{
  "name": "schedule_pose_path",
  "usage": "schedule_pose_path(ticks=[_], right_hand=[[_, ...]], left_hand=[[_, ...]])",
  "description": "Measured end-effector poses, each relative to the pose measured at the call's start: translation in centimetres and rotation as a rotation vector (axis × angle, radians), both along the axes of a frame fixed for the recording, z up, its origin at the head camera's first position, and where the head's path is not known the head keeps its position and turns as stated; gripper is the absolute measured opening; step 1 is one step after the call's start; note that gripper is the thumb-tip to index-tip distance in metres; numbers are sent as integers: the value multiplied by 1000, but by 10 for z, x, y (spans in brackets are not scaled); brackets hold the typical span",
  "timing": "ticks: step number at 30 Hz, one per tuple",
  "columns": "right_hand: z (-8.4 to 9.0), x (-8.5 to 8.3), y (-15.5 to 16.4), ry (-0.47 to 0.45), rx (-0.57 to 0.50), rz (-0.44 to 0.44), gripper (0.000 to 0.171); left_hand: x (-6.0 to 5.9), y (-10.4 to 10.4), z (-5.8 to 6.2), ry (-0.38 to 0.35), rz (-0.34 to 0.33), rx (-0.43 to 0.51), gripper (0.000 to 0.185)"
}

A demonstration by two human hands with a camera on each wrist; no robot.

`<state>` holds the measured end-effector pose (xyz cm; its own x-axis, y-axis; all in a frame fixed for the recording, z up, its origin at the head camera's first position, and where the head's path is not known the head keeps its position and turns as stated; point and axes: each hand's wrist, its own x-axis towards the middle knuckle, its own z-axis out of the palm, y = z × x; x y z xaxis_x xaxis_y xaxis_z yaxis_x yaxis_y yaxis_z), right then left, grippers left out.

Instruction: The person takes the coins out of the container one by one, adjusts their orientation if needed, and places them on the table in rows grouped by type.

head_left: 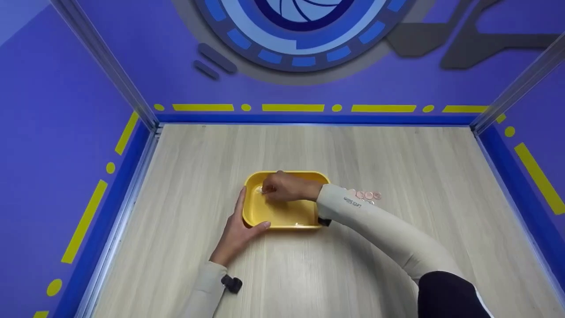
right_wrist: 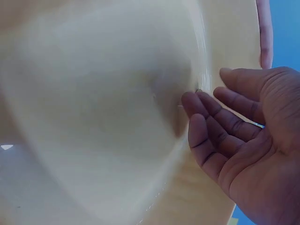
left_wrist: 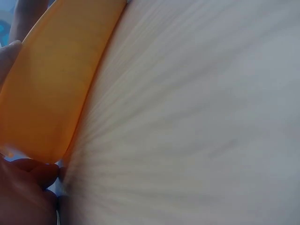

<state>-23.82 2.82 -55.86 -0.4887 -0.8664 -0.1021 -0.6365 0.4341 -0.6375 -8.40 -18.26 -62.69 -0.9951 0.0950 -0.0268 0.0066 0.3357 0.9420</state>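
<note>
- The left hand [head_left: 238,232] rests on the desk [head_left: 397,168], its grip curled round the near-left corner of the yellow tray [head_left: 309,176].
- Beyond it, the right hand [head_left: 284,187] reaches inside the tray, grip narrow, fingertips pinching a small clear piece [head_left: 259,190].

1. We see a pale wood-grain surface [head_left: 397,176] under everything.
2. We see a short row of small pinkish round discs [head_left: 368,195] lying on it.
3. Purple walls [head_left: 66,110] with yellow dashes and dots enclose it, and the back wall bears a blue circular emblem [head_left: 302,31].
</note>
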Motion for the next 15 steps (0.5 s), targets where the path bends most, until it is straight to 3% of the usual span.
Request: schedule_pose_path(ticks=[7,15], right_hand=[[-5,-5,2,9,3,-11,23],[-9,-8,-2,-17,27,5,13]], left_hand=[[-1,1,1,-20,0,-3,124],[-1,1,1,-30,6,-10,125]])
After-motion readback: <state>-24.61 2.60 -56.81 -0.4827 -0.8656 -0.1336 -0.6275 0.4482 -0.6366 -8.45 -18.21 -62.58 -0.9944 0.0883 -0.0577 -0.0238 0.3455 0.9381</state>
